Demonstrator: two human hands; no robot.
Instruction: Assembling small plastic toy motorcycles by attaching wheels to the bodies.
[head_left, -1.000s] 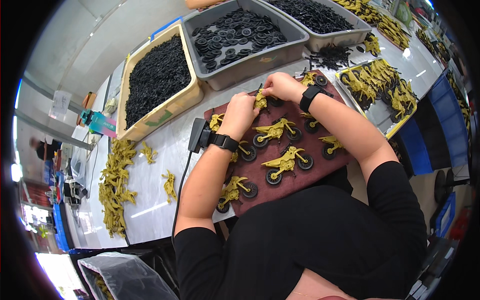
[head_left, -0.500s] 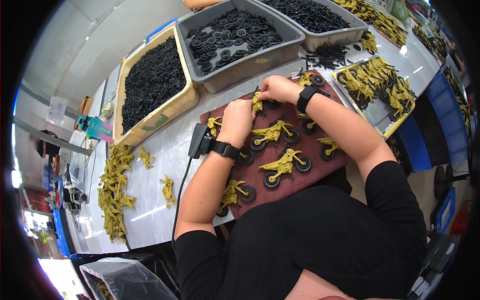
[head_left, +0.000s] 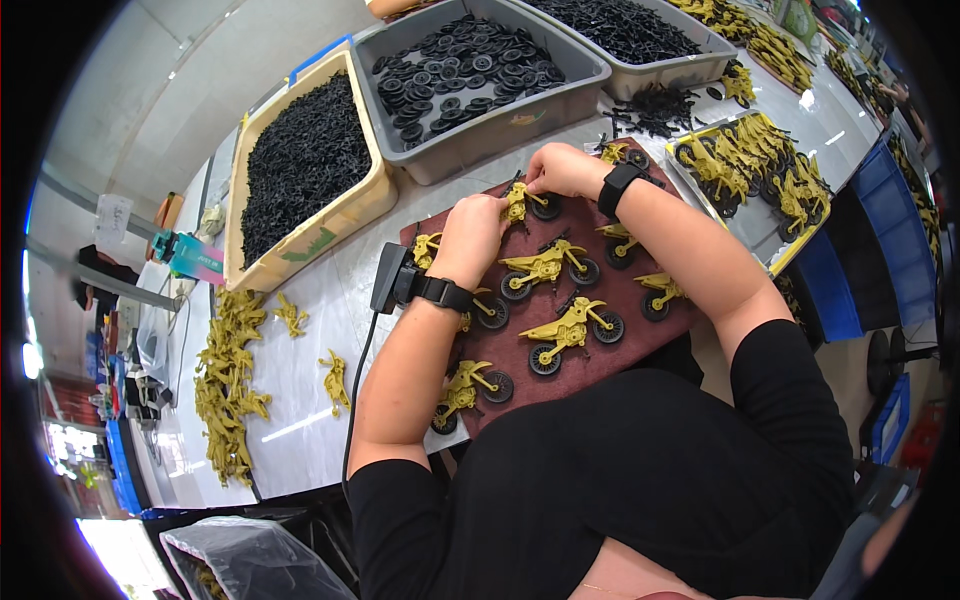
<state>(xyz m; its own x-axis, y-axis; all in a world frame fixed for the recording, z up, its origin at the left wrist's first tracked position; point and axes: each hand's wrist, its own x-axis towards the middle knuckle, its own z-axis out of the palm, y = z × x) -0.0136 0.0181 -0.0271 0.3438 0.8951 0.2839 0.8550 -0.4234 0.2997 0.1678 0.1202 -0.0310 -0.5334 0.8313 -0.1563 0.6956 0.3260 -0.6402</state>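
At the far side of a dark red mat (head_left: 520, 393), both hands are on one small yellow toy motorcycle (head_left: 516, 208) with a black wheel at its right. My left hand (head_left: 474, 236) grips it from the left, fingers bent and partly hidden behind the hand's back. My right hand (head_left: 563, 170) pinches its upper right part between thumb and fingers. Nearer to me lie more toy motorcycles, such as one in the middle (head_left: 545, 264) and one in front of it (head_left: 568, 332), with black wheels fitted.
Beyond the mat stand a cream bin (head_left: 377, 172) of small black parts, a grey bin (head_left: 500, 143) of black wheels and another grey bin (head_left: 668, 76). A yellow-rimmed tray (head_left: 822, 222) of toy motorcycles sits right. Yellow body parts (head_left: 228, 385) are heaped left.
My right hand has shifted slightly right and changed its pinch on the toy motorcycle, so more of the toy shows between the hands. My left hand stays almost in place.
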